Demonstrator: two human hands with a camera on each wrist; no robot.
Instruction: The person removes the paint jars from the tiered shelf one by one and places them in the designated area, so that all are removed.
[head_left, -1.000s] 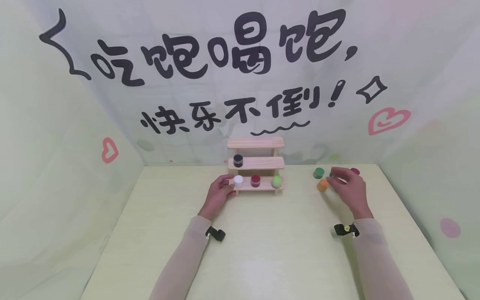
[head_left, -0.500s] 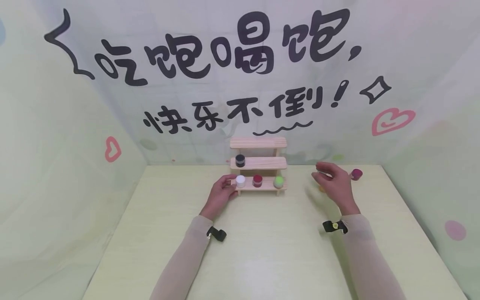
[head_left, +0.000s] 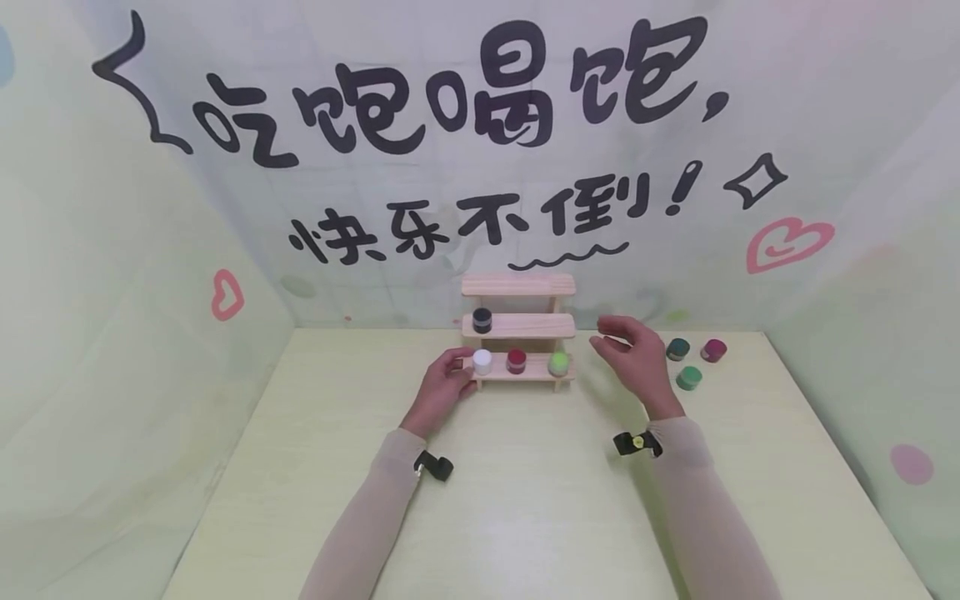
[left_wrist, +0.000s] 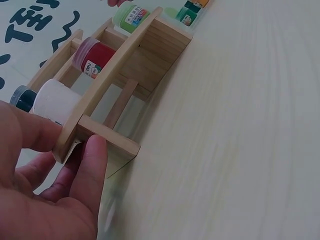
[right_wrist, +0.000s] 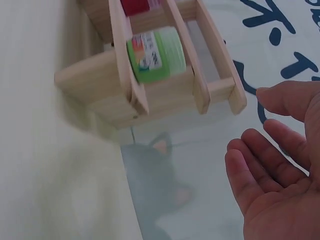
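Observation:
My left hand (head_left: 442, 385) grips the left end of a small three-step wooden display stand (head_left: 517, 285). In the left wrist view, the fingers pinch the end of the lowest step, beside a white jar (left_wrist: 56, 100). A red jar (head_left: 516, 361) and a light green jar (head_left: 558, 363) stand further along that step. On the middle step, at its left, is a black jar (head_left: 482, 320). My right hand (head_left: 633, 358) hovers right of the stand, fingers loosely bent and thumb apart; nothing shows between them in the right wrist view (right_wrist: 280, 165).
Right of my right hand on the table (head_left: 495, 500) stand a dark teal jar (head_left: 678, 348), a purple jar (head_left: 714, 350) and a green jar (head_left: 689, 377). An orange jar (left_wrist: 201, 2) shows at the left wrist view's top edge. A printed cloth (head_left: 420, 50) hangs behind.
My right hand has moved left from among the loose jars towards the stand, uncovering the teal, purple and green jars. The left hand keeps its grip on the stand.

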